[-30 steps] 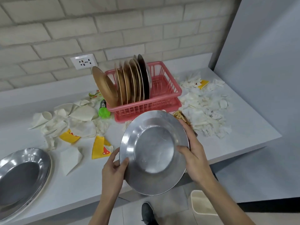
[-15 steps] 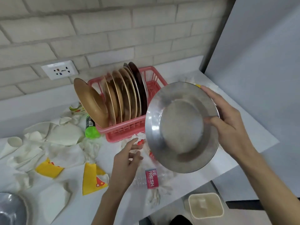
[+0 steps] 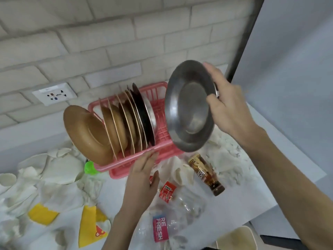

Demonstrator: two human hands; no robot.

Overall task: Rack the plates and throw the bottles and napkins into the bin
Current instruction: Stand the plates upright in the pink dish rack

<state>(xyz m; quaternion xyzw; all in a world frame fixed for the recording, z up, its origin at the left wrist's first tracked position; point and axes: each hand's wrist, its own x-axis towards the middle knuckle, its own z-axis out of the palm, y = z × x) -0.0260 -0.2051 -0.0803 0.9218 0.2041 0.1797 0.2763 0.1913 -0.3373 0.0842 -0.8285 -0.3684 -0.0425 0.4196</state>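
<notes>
White countertop [image 3: 243, 201] against white brick wall [image 3: 126, 42]. One pink plastic dish rack [image 3: 126, 168] near the back edge, holding brown plates [image 3: 86, 130] on edge, count unclear. One round steel plate [image 3: 191, 109] tilted in air over rack's right end; right hand [image 3: 228, 109] grips its right rim, thumb on the face, fingers behind. Left hand [image 3: 142, 179] flat, fingers straight, holding nothing, at rack's front wall. In front of rack: one brown bottle [image 3: 205, 173], one crushed clear bottle [image 3: 180, 213]. Crumpled white napkins [image 3: 59, 168] uncounted, on both sides
</notes>
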